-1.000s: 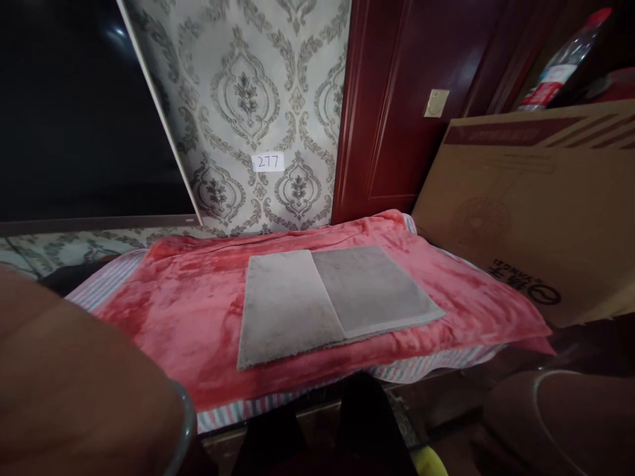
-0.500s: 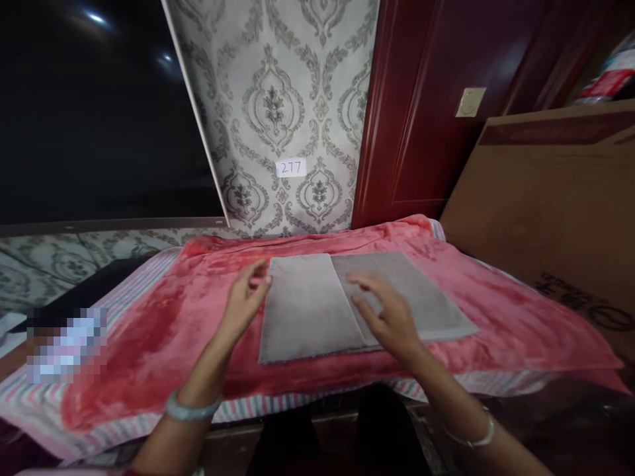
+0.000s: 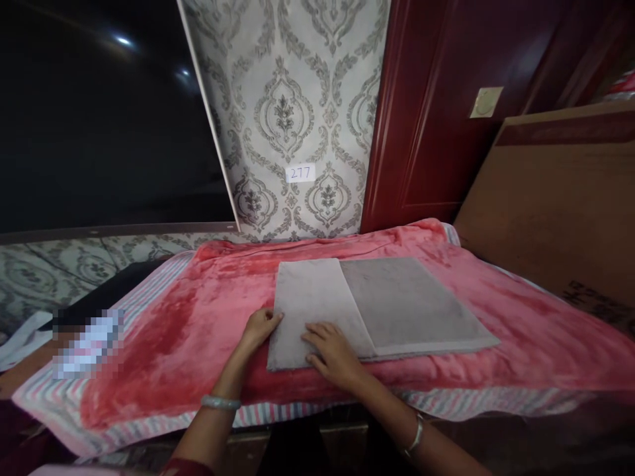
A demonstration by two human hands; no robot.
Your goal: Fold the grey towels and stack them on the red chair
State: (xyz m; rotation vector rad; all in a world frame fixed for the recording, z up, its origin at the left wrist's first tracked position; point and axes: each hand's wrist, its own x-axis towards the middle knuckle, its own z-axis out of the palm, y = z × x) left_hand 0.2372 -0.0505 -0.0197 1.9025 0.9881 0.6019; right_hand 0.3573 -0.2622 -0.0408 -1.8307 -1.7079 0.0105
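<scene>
A grey towel (image 3: 417,301) lies flat, its left part folded over into a lighter panel (image 3: 317,284). At the left edge of that panel is my left hand (image 3: 260,329), thumb and curled fingers closed on the cloth's edge. My right hand (image 3: 335,354) rests on the folded panel near its front edge, palm down with fingers spread, gripping nothing. Under the towel spreads a pink-red plush blanket (image 3: 198,337) with a striped border.
A large dark screen (image 3: 99,119) stands at the back left, against patterned wallpaper bearing a paper label (image 3: 300,173). On the right leans a big cardboard box (image 3: 555,211) beside a dark red door panel (image 3: 436,99). A blurred-out item (image 3: 89,344) lies on the left border.
Both hands have come down onto the towel. My left hand moved nearer along the towel's left edge and closed there; my right hand moved left and settled on the folded panel.
</scene>
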